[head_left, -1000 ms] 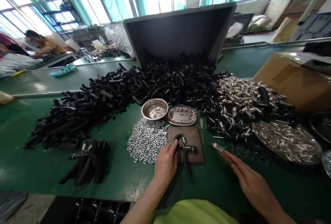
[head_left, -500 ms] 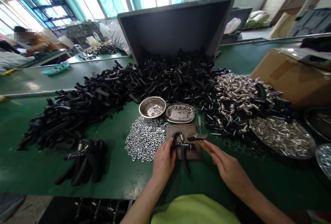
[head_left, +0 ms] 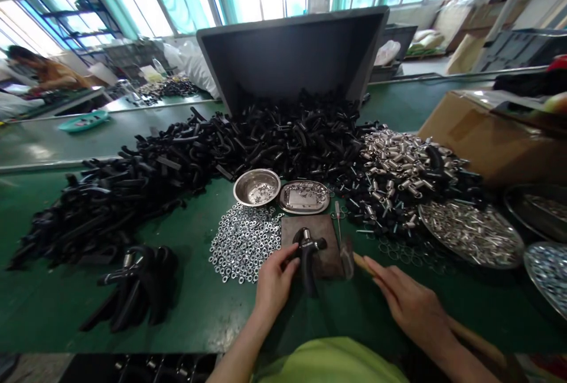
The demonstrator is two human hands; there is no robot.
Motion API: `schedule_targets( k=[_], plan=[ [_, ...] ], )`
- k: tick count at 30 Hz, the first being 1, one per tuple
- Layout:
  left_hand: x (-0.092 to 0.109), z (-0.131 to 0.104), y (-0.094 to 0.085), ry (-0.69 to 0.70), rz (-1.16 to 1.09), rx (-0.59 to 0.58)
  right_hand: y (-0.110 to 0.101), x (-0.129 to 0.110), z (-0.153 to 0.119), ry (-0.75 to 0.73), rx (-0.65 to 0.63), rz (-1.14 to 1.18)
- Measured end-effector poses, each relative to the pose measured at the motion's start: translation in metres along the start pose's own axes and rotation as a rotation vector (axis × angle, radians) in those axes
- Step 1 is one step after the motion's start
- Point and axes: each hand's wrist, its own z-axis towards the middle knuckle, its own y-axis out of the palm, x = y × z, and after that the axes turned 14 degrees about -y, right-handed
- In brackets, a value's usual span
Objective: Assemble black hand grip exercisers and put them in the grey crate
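Left grip [head_left: 273,281] pinching black sprung handle [head_left: 307,269], right grip [head_left: 408,300] wrapped around hammer [head_left: 360,262], any lettering unreadable

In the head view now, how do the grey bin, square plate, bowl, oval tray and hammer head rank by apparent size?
Grey bin
Square plate, partly covered
Bowl and oval tray: too alike to rank
Hammer head, blurred
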Motion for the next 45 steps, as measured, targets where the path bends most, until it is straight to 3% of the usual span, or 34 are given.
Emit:
schedule_targets(
  k=[4, 7, 10, 14, 17, 20, 24, 29, 36, 41, 45],
  plan=[
    [0.009, -0.011, 0.014, -0.452, -0.590, -0.203, 0.002, 0.022, -0.033, 0.048, -0.026, -0.136],
    [0.014, -0.023, 0.025, -0.594, -0.787, -0.226, 0.004, 0.026, -0.014, 0.074, -0.006, 0.001],
    [0.017, -0.035, 0.025, -0.506, -0.715, -0.282, 0.009, 0.024, 0.041, 0.070, -0.012, 0.214],
    [0.022, -0.037, 0.010, -0.307, -0.374, -0.309, 0.029, 0.029, 0.129, 0.078, -0.040, 0.333],
    [0.033, -0.015, -0.004, -0.093, -0.128, -0.195, 0.053, 0.039, 0.175, 0.094, -0.122, 0.319],
    [0.047, 0.028, -0.011, 0.093, 0.161, -0.015, 0.076, 0.047, 0.196, 0.099, -0.174, 0.328],
    [0.061, 0.094, -0.003, 0.248, 0.623, 0.089, 0.086, 0.048, 0.202, 0.116, -0.196, 0.349],
    [0.063, 0.145, 0.016, 0.268, 0.791, 0.033, 0.066, 0.044, 0.198, 0.179, -0.128, 0.417],
    [0.061, 0.153, 0.025, 0.240, 0.813, -0.010, 0.038, 0.039, 0.170, 0.267, -0.060, 0.767],
    [0.065, 0.150, 0.016, 0.205, 0.683, -0.007, 0.040, 0.025, 0.152, 0.388, -0.058, 1.004],
    [0.064, 0.140, 0.001, 0.171, 0.491, -0.055, 0.046, 0.014, 0.151, 0.361, -0.075, 1.026]
  ],
)
